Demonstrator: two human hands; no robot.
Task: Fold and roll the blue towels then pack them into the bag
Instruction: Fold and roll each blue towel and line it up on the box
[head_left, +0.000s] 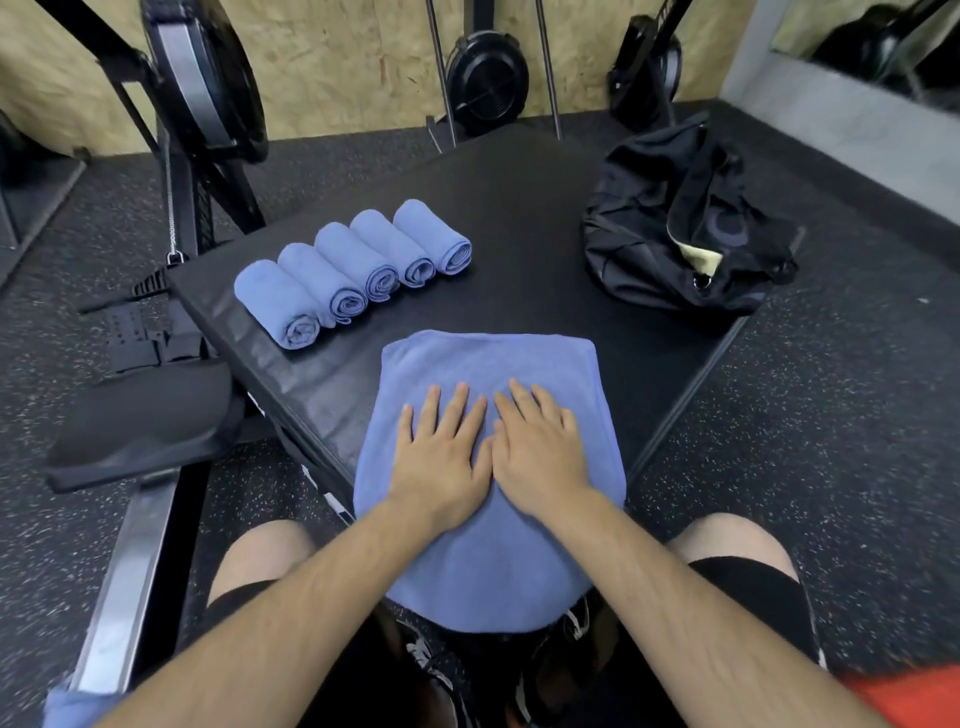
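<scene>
On the near corner of the black padded bench (519, 208) lies a flat blue terry towel (488, 358). It is spread smooth, and its near part hangs over the bench edge between the person's bare knees. Both hands rest on it side by side, palms down. The left hand (441, 457) and the right hand (537, 452) are flat, with fingers straight and slightly spread, pressing the cloth and gripping nothing. Their inner edges meet at about the middle of the towel.

Farther back, on the left part of the bench, a row of five rolled blue towels (353, 270) stands in a slanting line. Each roll touches its neighbour, and the spiral ends face the near right. Well apart from them, on the far right corner of the bench, a black fabric duffel bag (675, 223) slumps with its zip mouth open, showing a pale yellow patch inside.

Around the bench spreads a dark speckled rubber floor (831, 415). To the left sits a rowing machine with a black moulded seat (140, 421) on a grey metal rail (124, 582). Black round flywheel housings (485, 78) stand along a chipboard wall (337, 62) at the back. Black laced shoes (431, 670) show below the hanging towel edge. A scrap of blue cloth (67, 706) lies at the lower left corner, and a blurred red patch (909, 696) at the lower right; what either is cannot be told.
</scene>
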